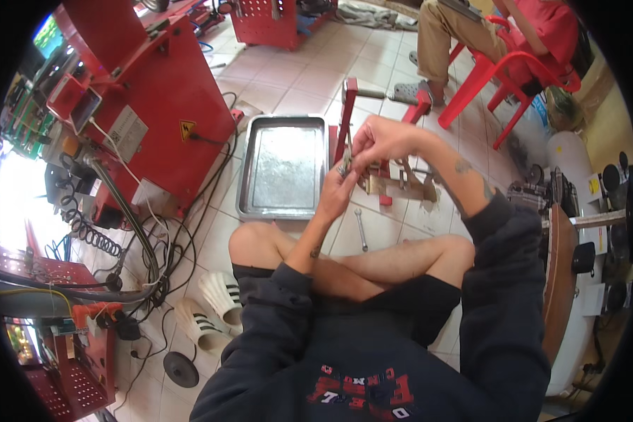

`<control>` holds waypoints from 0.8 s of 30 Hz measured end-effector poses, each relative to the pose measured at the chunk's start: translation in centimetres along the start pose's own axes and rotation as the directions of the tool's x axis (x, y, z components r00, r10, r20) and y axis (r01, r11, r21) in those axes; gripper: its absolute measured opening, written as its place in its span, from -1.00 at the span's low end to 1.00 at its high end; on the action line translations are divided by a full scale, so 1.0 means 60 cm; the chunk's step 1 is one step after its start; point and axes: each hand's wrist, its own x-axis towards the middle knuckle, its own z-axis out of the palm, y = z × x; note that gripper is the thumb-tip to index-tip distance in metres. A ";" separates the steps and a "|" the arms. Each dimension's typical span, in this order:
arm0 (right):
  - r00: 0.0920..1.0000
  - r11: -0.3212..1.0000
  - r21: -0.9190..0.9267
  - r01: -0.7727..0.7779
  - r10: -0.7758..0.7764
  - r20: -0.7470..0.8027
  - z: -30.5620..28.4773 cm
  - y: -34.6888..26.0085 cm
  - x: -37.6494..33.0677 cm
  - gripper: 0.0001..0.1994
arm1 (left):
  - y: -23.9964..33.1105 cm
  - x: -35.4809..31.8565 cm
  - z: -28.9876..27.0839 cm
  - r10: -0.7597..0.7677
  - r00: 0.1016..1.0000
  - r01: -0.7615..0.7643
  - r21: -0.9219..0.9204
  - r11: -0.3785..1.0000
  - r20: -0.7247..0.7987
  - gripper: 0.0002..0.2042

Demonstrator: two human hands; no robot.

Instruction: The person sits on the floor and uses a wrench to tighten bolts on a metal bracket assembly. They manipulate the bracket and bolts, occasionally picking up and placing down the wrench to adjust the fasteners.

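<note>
My left hand (pixel 335 191) is closed, its fingers pinched round a small metal part (pixel 344 167) too small to name exactly. Directly above it, my right hand (pixel 385 140) bends down with its fingertips pressed together at the same spot; what they grip is mostly hidden. Both hands meet in front of a red metal stand (pixel 348 105), which has a bar across its top and metal pieces low down. On the tiles just before my crossed legs lies a combination wrench (pixel 361 228).
A shallow metal tray (pixel 242 179) lies left of my hands. Farther left stands a red machine (pixel 179 105) with cables (pixel 183 243) trailing on the floor. White clogs (pixel 200 323) lie by my left knee. Another person sits on a red chair (pixel 503 77) at the far right.
</note>
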 end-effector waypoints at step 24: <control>0.971 1.000 0.016 -0.025 0.028 -0.236 0.048 0.019 -0.014 -0.83 | 0.084 0.022 0.001 0.154 0.965 -0.121 0.158 0.980 -0.211 -0.70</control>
